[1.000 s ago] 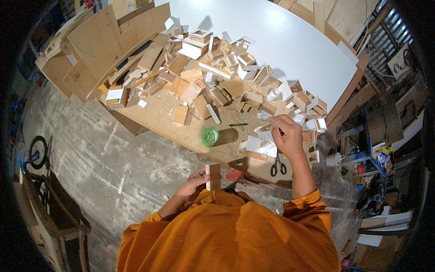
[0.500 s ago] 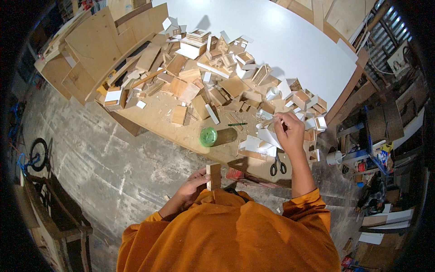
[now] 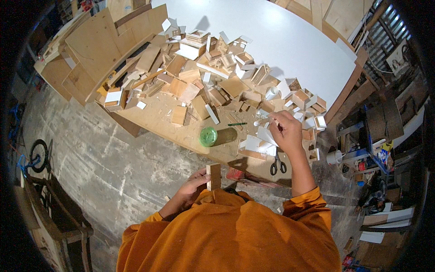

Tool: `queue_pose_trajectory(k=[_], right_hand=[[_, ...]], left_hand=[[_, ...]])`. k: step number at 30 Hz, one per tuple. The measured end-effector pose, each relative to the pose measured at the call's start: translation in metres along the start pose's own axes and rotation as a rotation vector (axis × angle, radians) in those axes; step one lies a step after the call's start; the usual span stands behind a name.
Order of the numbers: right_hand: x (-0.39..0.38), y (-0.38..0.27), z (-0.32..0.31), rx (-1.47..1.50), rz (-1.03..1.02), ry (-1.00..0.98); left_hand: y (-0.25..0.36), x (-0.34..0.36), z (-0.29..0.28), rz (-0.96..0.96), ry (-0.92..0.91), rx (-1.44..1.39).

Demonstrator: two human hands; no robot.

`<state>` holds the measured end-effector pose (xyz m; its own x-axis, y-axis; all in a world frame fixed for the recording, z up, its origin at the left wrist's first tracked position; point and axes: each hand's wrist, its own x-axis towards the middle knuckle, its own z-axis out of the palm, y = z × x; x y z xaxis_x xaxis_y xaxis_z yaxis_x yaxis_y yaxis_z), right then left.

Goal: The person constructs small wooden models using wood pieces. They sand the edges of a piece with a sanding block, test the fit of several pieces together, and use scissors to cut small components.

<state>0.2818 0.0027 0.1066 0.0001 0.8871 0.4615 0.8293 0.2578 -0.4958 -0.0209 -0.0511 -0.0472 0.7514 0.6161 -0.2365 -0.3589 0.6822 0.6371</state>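
My left hand (image 3: 194, 187) is closed around a small plywood piece (image 3: 215, 177), held upright close to my body at the table's near edge. Over the right part of the table, my right hand (image 3: 287, 131) is bent with thumb and fingertips pinched together. Whatever lies between those fingertips is too small to make out; a small pale stick-like thing (image 3: 262, 122) shows beside them. Below that hand are white-faced offcuts (image 3: 259, 146) and black-handled scissors (image 3: 277, 167). A dark green pen (image 3: 237, 124) and a green translucent bottle (image 3: 208, 136) lie to its left.
Wood offcuts and small model houses (image 3: 172, 29) are heaped across the table (image 3: 152, 124). A white roll (image 3: 272, 93) stands among them. Behind lies a large white board (image 3: 290, 41); plywood sheets (image 3: 93, 43) lean at left. A bicycle wheel (image 3: 39, 154) is on the far left.
My right hand has shifted slightly left, its fingertips still pinched. My left hand and the plywood piece stay where they were.
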Motion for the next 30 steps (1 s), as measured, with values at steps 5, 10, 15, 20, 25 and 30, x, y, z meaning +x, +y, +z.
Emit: queue_pose_trajectory(k=[5, 10, 15, 20, 25, 30], right_hand=[[0.0, -0.002, -0.003, -0.071, -0.076, -0.087], [0.0, -0.003, -0.002, 0.025, -0.016, -0.035], [-0.009, 0.011, 0.0, 0.276, 0.157, 0.174], [-0.018, 0.006, -0.002, 0.753, 0.579, 0.238], [-0.027, 0.012, 0.003, 0.933, 0.627, 0.359], [-0.037, 0.024, 0.0, 0.923, 0.631, 0.419]], left_hand=[[0.002, -0.003, 0.005, -0.01, 0.02, -0.054], [0.008, -0.001, 0.011, 0.048, 0.086, 0.065], [0.033, 0.013, 0.01, 0.476, 0.207, 0.325], [0.075, 0.048, -0.04, 0.677, 0.634, 0.864], [0.09, 0.081, -0.062, 0.748, 0.639, 0.743], [0.081, 0.092, -0.074, 0.73, 0.693, 0.883]])
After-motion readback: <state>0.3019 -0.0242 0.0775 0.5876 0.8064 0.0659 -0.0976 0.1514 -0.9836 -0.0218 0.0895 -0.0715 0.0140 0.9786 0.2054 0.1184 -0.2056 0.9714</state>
